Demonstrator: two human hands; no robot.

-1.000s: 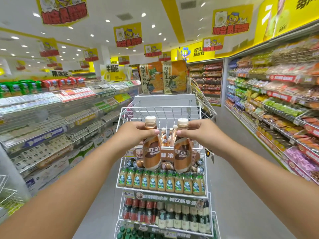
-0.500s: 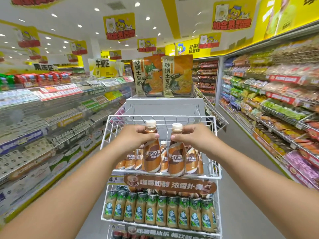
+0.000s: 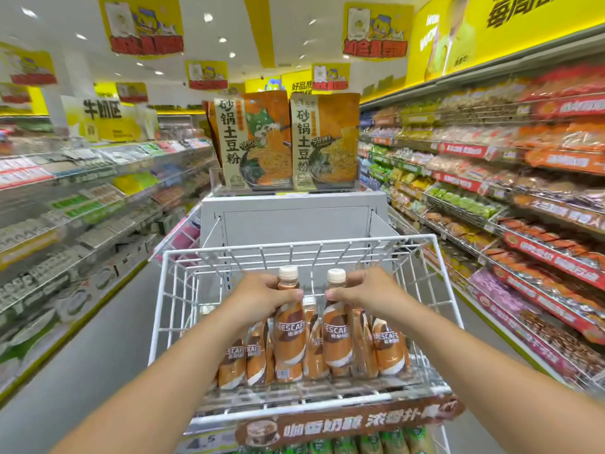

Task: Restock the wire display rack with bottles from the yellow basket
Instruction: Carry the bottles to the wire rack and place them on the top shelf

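The white wire display rack [image 3: 445,309] fills the lower middle of the head view. In its top tier stand several brown Nescafe coffee bottles [image 3: 389,350]. My left hand [image 3: 262,298] grips the neck of one brown coffee bottle [image 3: 289,339], upright among the standing ones. My right hand [image 3: 366,290] grips the neck of a second brown bottle [image 3: 337,339] just beside it. Both bottles reach down into the tier. The yellow basket is out of view.
Green-labelled bottles [image 3: 370,444] show on the tier below, under a brown price banner [image 3: 347,424]. A grey stand [image 3: 294,217] with two noodle packs [image 3: 284,142] rises behind the rack. Stocked shelves [image 3: 523,208] line the aisle on the right, more shelving [image 3: 82,208] on the left.
Both hands have lowered their bottles into the top tier among the other bottles, and the view has closed in on the rack's top tier.
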